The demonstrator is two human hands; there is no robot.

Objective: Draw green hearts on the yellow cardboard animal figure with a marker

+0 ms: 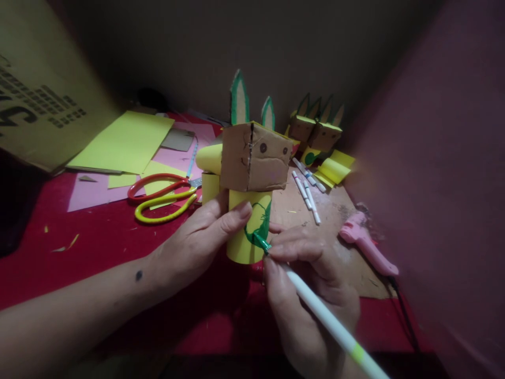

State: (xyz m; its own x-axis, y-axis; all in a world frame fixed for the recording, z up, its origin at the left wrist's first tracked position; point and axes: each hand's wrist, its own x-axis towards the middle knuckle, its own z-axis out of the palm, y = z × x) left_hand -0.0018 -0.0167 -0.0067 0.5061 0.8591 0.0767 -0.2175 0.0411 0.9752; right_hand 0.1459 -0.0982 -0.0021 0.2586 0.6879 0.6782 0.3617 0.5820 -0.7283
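Yellow paper, rolled into a tube, makes the body of the long-eared cardboard-headed figure point(252, 163) at the centre of your view, apparently raised above the red cloth point(90, 263). Your left hand point(203, 229) wraps that tube from its side, thumb laid across the front just beside the green oval point(265, 223) — a grip that probably braces the thin wall against the nib while leaving the marked surface exposed. Your right hand point(325, 276) pinches the white-barrelled green marker point(331, 318) close to its tip, likely for control near the outline, and the barrel slants back toward you. Green fills the oval's lower and right parts; yellow shows inside its upper outline. Around you, the red-and-yellow-handled scissors point(185, 181) lie on the left among paper pieces, handles facing you, perhaps for easy reach. The white markers point(301, 190) and pink glue gun point(366, 245) rest to the right on a cardboard sheet point(366, 284), which may shield the cloth. Two similar figures point(325, 136) stand behind, out of your working space.
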